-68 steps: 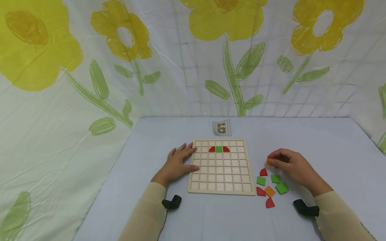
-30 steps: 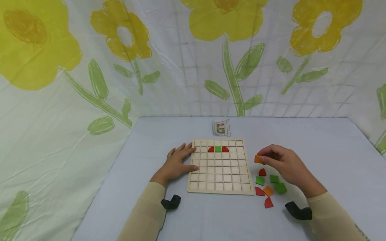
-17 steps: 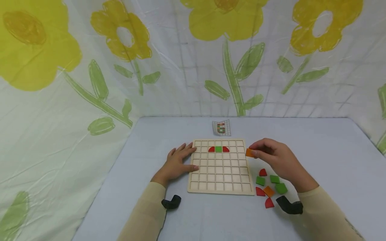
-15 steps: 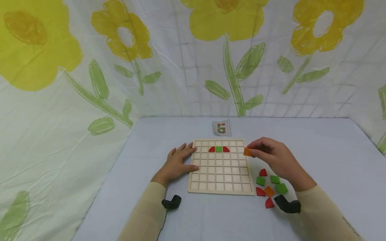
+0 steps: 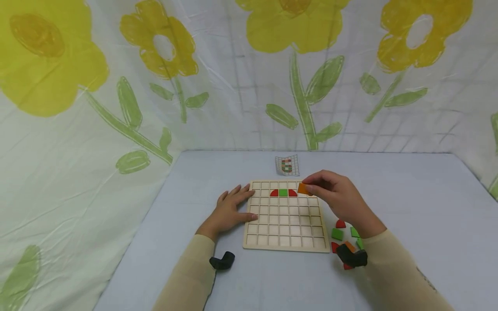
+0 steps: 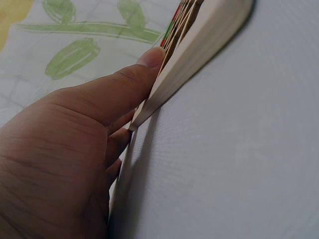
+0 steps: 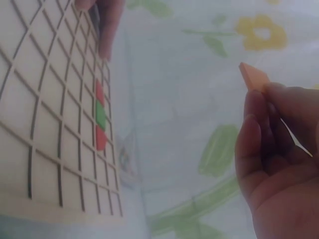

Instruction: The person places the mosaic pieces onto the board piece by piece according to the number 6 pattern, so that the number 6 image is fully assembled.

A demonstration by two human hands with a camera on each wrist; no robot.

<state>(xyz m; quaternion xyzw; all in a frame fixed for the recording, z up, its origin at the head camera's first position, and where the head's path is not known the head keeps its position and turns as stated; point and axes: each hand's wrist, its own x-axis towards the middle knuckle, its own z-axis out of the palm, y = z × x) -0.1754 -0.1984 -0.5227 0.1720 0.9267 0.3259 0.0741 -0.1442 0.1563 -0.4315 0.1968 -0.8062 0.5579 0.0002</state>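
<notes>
A wooden grid board (image 5: 284, 224) lies on the table. Near its top, a green square tile (image 5: 283, 193) sits in a cell between two red quarter-round tiles, the left one (image 5: 274, 193) and the right one (image 5: 292, 193). My left hand (image 5: 229, 210) rests on the board's left edge, fingers and thumb spread; the left wrist view shows the thumb (image 6: 127, 82) on the rim. My right hand (image 5: 340, 198) pinches an orange square tile (image 5: 302, 188) between thumb and fingers, over the board's upper right part. The right wrist view shows this orange tile (image 7: 255, 77) held tilted.
Loose tiles lie right of the board, partly hidden by the right forearm: a green square (image 5: 337, 234), a red quarter-round (image 5: 340, 224), an orange one (image 5: 349, 245) and others. A curled pattern card (image 5: 287, 165) lies behind the board. A flowered curtain (image 5: 233, 125) hangs behind the table.
My right hand has carried the pinched orange tile leftward and away from me, from beside the loose tiles to over the board. The left hand stays on the board's edge.
</notes>
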